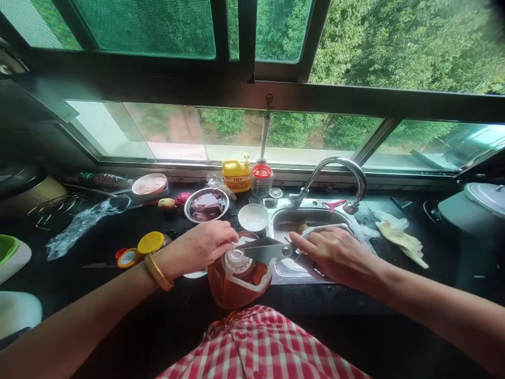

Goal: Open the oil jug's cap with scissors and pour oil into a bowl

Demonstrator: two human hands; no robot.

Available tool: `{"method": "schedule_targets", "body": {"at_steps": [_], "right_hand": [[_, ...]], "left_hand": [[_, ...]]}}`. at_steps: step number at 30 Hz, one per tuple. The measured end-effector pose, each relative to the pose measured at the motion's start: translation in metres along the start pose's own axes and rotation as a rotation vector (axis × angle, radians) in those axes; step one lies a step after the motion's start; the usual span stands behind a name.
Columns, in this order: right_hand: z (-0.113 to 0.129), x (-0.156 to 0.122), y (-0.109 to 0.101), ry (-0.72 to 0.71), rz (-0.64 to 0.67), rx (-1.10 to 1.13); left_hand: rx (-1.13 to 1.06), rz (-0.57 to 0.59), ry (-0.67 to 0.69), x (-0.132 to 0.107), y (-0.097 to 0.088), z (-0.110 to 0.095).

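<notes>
At lower centre, grey steel scissors (263, 250), gripped in right hand (333, 251), cross above amber plastic jug's (234, 289) white round cap (236, 256), left hand (205, 243) pinched alongside, contents unclear; cap on, work seemingly unfinished.

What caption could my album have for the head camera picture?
Right hand holding scissors over a jug, left hand close by, beside a sink.
</notes>
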State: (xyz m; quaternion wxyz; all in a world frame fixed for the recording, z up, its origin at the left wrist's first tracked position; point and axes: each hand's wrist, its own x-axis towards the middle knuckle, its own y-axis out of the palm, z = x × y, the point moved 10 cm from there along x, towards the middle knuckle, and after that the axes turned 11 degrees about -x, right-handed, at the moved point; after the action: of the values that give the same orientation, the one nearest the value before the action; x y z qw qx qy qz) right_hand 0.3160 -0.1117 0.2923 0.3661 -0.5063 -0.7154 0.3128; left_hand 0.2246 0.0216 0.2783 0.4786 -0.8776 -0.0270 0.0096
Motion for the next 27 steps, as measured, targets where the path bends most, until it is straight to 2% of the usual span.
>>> {"method": "schedule_targets", "body": {"at_steps": [8, 11, 14, 17, 19, 22, 25, 27], "right_hand": [[0.011, -0.013, 0.027, 0.149, -0.116, 0.122], [0.003, -0.025, 0.03, 0.234, -0.195, 0.181], [-0.013, -0.056, 0.038, 0.362, -0.222, 0.172], [-0.028, -0.094, 0.062, 0.491, -0.055, 0.083], [-0.034, -0.118, 0.084, 0.556, 0.148, 0.045], [-0.037, -0.144, 0.114, 0.605, 0.449, 0.024], [-0.034, -0.157, 0.131, 0.602, 0.615, 0.03], [-0.031, -0.162, 0.137, 0.616, 0.667, 0.044]], "left_hand": [[0.13, -0.046, 0.067, 0.005, -0.007, -0.013], [0.14, -0.182, 0.079, 0.004, -0.025, -0.023], [0.104, -0.347, 0.082, -0.006, -0.039, -0.03], [0.055, -0.4, 0.053, -0.018, -0.029, -0.026], [0.007, -0.427, 0.023, -0.026, -0.018, -0.015], [-0.096, -0.46, -0.054, -0.032, -0.007, 0.012], [-0.154, -0.401, -0.132, -0.031, 0.002, 0.038], [-0.163, -0.346, -0.145, -0.031, 0.006, 0.044]]}}
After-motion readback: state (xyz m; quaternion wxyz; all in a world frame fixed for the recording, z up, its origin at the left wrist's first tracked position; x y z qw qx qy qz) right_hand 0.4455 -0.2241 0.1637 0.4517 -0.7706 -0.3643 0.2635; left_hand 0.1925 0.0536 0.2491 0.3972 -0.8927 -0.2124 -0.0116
